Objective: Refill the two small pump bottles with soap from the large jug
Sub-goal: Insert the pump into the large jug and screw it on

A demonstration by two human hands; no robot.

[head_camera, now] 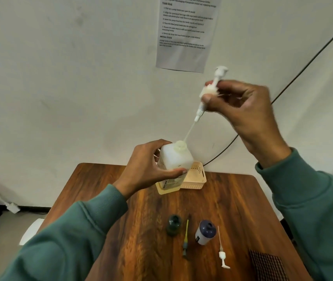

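Green-sleeved, seemingly mid-uncapping: gripping large jug in left hand above table's far edge, pinching its pump in right hand, tube tip at the mouth, probably needs pump parked before pouring.

**Wood, plastic, cloth and paper around the table**

The table is smooth brown wood with a strong grain and a soft sheen. Above its far end, the jug is milky, half-clear matt plastic. The raised pump is white plastic with a thin pale tube. At the table's far edge sits a cream plastic basket, pierced with holes. On its near half are a dark green bottle with a slight gloss, a white plastic bottle with a shiny dark blue top, a yellow plastic pump and a white plastic pump. At the near right corner lies checked woven cloth. Behind the table, a sheet of paper hangs on the matt wall.
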